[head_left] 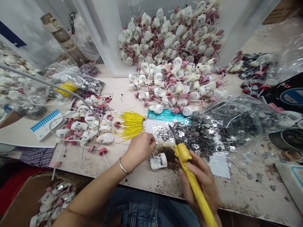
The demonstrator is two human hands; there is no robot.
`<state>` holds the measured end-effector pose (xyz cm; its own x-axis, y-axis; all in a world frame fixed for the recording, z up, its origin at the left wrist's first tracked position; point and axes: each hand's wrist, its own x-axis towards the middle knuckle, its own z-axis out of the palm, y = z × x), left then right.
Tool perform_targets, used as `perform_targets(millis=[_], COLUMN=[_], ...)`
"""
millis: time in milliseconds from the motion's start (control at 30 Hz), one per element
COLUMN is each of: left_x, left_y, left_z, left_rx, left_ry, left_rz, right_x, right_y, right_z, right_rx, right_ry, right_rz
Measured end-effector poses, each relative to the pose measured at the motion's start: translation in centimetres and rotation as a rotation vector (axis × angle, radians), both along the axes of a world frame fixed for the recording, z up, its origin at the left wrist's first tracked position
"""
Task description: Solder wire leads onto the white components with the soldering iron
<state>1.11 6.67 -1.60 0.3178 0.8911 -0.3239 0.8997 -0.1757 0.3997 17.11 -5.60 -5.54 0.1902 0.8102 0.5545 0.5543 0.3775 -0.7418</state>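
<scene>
Your left hand (139, 148) is curling closed just beside the white lamp holder (158, 161), though I can't tell whether it's holding anything. The holder is lying lengthwise left to right on the bench (151, 179), nearer that hand, while your right hand (197, 179) is gripping a yellow soldering iron (182, 154).

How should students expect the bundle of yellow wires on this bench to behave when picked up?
The bundle of yellow wires would probably droop and splay, since its thin strands already fan apart at their free ends. With no binding visible, single strands may slip out.
</scene>
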Motion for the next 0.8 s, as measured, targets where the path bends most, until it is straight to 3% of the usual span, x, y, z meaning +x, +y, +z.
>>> perform_targets(millis=[167,367,533,600,800], left_x=[0.0,-0.9,-3.4,-4.4,-5.4], left_y=[-0.2,-1.0,0.6,1.2,1.6], left_z=[0.1,0.5,-0.2,-0.7,-1.5], left_rx=[-0.001,-0.082,0.293,0.354,0.414], left_ry=[0.011,-0.091,0.154,0.212,0.119], left_rz=[-0.017,-0.159,0.009,0.027,0.006], right_x=[-2.6,-1.7,-0.3,0.1,1.5], right_y=[1.1,-0.1,-0.1,0.3,2.9], right_z=[-0.7,-0.2,0.6,0.6,-0.9], right_rx=[-0.009,-0.036,-0.002,0.007,-0.012], right_ry=[-0.076,-0.129,-0.132,-0.154,-0.242], right_rz=[-0.006,-0.059,-0.279,-0.345,-0.181])
